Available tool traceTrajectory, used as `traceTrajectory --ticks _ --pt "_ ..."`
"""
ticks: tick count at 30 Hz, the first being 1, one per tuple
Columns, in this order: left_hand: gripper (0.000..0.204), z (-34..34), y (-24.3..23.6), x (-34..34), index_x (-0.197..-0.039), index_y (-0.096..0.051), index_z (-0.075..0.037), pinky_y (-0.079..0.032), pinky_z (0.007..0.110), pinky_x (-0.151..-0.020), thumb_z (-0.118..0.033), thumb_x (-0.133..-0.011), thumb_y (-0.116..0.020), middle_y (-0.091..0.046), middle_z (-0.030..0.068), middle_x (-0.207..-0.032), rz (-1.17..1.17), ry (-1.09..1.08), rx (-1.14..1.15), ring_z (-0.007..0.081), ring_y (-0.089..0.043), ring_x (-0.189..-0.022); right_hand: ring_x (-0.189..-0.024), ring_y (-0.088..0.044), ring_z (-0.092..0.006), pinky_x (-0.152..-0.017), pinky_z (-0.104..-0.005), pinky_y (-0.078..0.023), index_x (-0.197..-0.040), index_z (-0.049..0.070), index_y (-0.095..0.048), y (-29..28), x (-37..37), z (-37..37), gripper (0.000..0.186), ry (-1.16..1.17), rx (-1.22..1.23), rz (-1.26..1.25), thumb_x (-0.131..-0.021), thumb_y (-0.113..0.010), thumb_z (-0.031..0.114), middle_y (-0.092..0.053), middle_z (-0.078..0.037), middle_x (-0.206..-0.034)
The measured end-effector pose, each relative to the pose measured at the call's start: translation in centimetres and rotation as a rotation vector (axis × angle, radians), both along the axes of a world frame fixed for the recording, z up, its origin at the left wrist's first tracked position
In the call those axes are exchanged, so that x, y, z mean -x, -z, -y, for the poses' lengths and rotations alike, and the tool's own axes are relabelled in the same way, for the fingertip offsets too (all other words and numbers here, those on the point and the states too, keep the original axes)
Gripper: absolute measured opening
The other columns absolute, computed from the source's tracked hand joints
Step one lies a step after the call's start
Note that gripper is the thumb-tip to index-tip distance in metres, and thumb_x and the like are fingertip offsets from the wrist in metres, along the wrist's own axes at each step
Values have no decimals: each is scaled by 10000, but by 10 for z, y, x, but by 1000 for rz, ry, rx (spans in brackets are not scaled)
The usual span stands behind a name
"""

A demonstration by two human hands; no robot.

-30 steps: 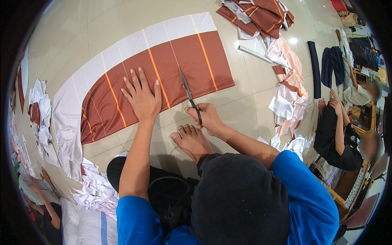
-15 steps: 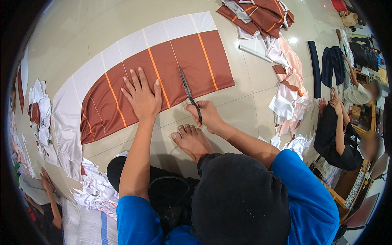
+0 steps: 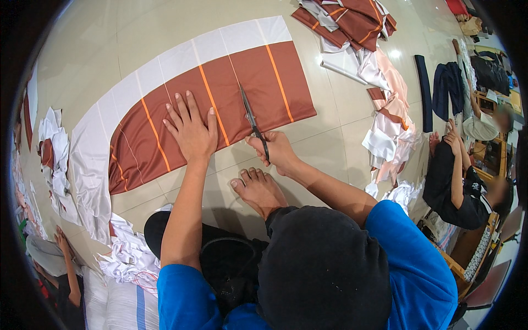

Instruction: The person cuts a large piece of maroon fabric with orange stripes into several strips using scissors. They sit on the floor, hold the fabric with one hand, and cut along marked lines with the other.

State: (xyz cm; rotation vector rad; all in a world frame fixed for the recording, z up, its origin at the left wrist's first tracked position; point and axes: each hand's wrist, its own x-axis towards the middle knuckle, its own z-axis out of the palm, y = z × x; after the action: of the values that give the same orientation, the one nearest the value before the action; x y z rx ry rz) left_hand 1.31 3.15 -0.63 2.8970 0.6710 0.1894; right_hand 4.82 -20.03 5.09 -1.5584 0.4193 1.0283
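The brown fabric panel (image 3: 181,121) with orange stripes and a white border lies flat on the tiled floor (image 3: 110,33), spread wide from the person's left to right and curving under the fisheye. The right hand (image 3: 278,153) sits at the panel's near edge, its fingers (image 3: 258,144) curled closed through the handles of a pair of scissors (image 3: 251,118). The blades point away from the person, up and slightly left across the cloth, so their long axis runs crosswise to the panel's length and roughly alongside the nearest orange stripe. The blades look nearly closed, though how far is hard to tell. The left hand (image 3: 190,129) lies palm down, fingers spread, flat on the fabric just left of the scissors, holding nothing. A bare foot (image 3: 258,190) rests on the floor just below the right hand. The right hand is the one at the cut line
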Motion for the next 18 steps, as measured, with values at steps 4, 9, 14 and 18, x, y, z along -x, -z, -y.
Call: traceTrajectory --ticks 4,9,14,18 --pt "816 1 -1 0 -1809 -266 -132 -99 693 -1367 -584 -1153 -445 -214 181 -1877 -9 -3 9 500 -163 -1711 -519 -534 -68 -443 -268 -409 -921 28 -707 3 1 1 384 -1 -15 14 -961 -901 357 -615 -1 -698" --pt "820 0 -1 0 -1811 -260 -133 -104 697 -1364 -588 -1153 -442 -219 185 -1875 -11 -2 6 502 -163 -1711 -511 -530 -73 -438 -273 -409 -898 24 -706 5 1 3 393 -8 -13 21 -957 -901 360 -609 -5 -688" --pt "815 0 -1 0 -1810 -265 -129 -120 705 -1356 -584 -1156 -439 -236 194 -1868 -2 -1 5 509 -176 -1706 -506 -536 -90 -435 -283 -411 -875 14 -696 -2 -7 -2 423 -18 13 31 -938 -894 383 -601 -12 -684" --pt "814 0 -1 0 -1810 -262 -131 -110 699 -1360 -583 -1156 -438 -223 187 -1874 -9 -1 7 504 -168 -1709 -495 -547 -110 -432 -295 -410 -816 27 -659 -3 -13 -6 442 11 -8 58 -918 -910 377 -601 -33 -654"
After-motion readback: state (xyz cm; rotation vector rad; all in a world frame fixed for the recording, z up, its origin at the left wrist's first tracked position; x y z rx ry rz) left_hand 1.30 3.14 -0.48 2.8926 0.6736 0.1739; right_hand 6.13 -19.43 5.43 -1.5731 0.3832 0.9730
